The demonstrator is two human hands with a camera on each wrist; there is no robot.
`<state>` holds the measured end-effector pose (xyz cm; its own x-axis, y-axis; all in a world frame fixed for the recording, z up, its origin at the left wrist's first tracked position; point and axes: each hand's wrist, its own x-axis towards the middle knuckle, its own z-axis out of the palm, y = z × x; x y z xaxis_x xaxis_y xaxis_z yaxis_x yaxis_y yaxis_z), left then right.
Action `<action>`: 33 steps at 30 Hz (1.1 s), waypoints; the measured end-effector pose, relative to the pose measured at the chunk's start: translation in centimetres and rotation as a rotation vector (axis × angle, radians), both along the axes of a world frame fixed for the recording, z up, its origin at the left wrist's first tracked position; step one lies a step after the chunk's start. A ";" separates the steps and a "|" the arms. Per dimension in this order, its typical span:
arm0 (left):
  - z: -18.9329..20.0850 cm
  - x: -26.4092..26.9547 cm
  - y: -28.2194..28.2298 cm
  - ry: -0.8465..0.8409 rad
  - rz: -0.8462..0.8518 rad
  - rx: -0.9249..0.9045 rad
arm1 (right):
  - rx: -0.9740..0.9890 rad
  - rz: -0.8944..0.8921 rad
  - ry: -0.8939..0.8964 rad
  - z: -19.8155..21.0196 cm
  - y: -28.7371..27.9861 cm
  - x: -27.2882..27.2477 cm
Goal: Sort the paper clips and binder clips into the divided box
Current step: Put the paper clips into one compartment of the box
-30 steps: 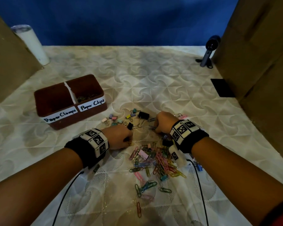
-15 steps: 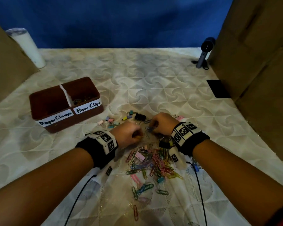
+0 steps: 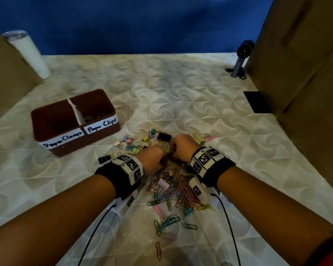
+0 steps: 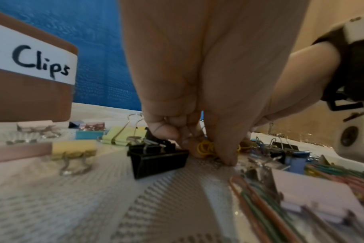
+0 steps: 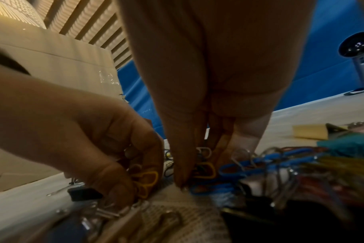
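Observation:
A brown divided box labelled "Paper Clamps" on the left and "Paper Clips" on the right stands at the left; a few paper clips lie in its right compartment. A heap of coloured paper clips lies between my wrists, with pastel and black binder clips beyond it. My left hand has its fingers curled and pinches yellow paper clips beside a black binder clip. My right hand is close beside it and pinches a bunch of paper clips at the heap's far end.
A white tumbler stands at the back left and a small dark device on a stand at the back right. Cardboard walls close both sides. A black flat pad lies at the right. Wrist cables trail toward me.
My left hand has moved right, up to my right hand, and the two now nearly touch at the far end of the heap. The right hand has stayed about where it was.

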<state>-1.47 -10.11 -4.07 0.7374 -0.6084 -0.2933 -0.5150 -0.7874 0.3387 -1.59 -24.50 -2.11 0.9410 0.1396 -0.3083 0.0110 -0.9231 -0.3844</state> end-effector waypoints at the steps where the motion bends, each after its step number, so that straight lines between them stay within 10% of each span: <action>1: -0.1 0.0 0.0 0.008 0.009 0.019 | -0.011 0.003 0.009 0.0 0.1 0.0; 8: -0.3 -0.5 1.0 -0.047 0.001 0.004 | -0.028 0.064 0.091 0.5 0.6 0.2; 19: 7.2 1.0 8.3 0.109 0.386 -0.628 | 0.104 0.132 -0.130 4.9 0.8 0.6; 33: 11.1 7.3 18.9 -0.199 0.696 -0.473 | 0.606 -0.016 -0.604 10.0 15.8 7.9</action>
